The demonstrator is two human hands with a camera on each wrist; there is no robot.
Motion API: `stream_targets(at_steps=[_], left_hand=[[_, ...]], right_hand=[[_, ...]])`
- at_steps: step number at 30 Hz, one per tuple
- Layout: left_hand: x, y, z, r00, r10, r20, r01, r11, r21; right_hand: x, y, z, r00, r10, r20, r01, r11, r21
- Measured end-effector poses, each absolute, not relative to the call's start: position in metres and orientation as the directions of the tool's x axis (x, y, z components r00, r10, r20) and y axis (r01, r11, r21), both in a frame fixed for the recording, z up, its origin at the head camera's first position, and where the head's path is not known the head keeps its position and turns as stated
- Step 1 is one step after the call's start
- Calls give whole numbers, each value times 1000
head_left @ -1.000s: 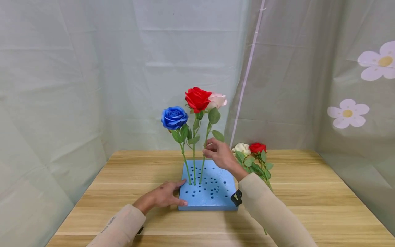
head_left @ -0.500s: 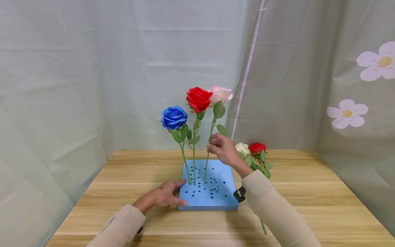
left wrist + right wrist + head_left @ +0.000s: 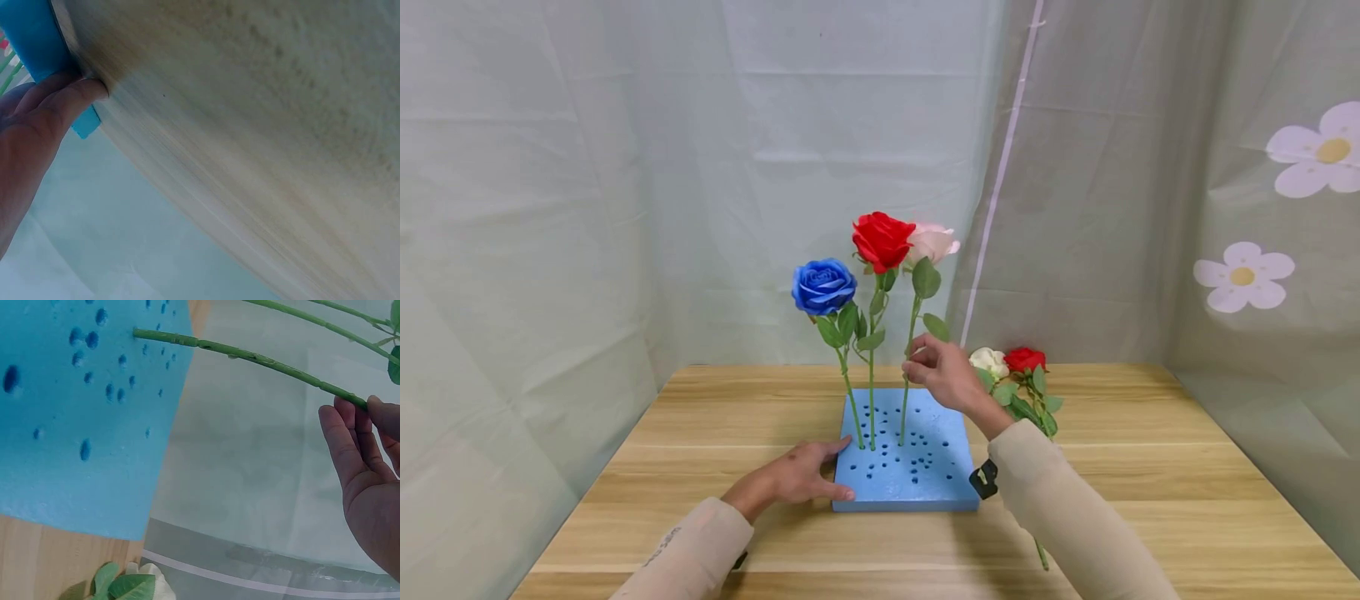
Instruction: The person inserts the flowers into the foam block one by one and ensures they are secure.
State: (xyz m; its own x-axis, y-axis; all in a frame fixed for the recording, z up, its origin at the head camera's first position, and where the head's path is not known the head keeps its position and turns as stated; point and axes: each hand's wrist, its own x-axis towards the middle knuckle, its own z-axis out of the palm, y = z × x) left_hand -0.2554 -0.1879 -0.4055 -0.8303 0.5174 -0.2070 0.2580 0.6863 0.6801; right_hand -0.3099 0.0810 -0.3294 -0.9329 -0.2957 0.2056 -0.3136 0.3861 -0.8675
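Note:
My right hand (image 3: 943,371) pinches the green stem of a pink rose (image 3: 933,242) between thumb and fingers. The lower end of that stem (image 3: 250,356) meets a hole in the blue foam block (image 3: 895,492). To its left, a red rose (image 3: 882,242) and a blue rose (image 3: 823,287) stand in the block, the blue one leaning left. Partly behind the red bloom is the pink one. My left hand (image 3: 797,472) rests against the block's left edge, thumb and forefinger spread. In the left wrist view its fingers (image 3: 69,100) lie on the block's side.
A white rose (image 3: 989,362) and another red rose (image 3: 1026,359) lie on the wooden table (image 3: 760,400) right of the block, their stems partly behind my right arm. Several holes dot the block's top. Grey curtains (image 3: 865,108) hang behind and at both sides.
My right hand has moved the pink rose to the right, raising its stem out of one hole, then lowering it at another. My left hand has stayed in place.

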Motion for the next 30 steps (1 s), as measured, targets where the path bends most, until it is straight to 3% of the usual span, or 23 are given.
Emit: stream_targets(at_steps=[18, 30], left_hand=[[-257, -188, -409, -824, 528, -206, 273, 689, 671], [-256, -188, -407, -827, 525, -201, 271, 686, 676]], right_hand=[[-307, 73, -345, -925, -297, 237, -330, 319, -889], [-307, 92, -342, -940, -243, 239, -317, 362, -877]])
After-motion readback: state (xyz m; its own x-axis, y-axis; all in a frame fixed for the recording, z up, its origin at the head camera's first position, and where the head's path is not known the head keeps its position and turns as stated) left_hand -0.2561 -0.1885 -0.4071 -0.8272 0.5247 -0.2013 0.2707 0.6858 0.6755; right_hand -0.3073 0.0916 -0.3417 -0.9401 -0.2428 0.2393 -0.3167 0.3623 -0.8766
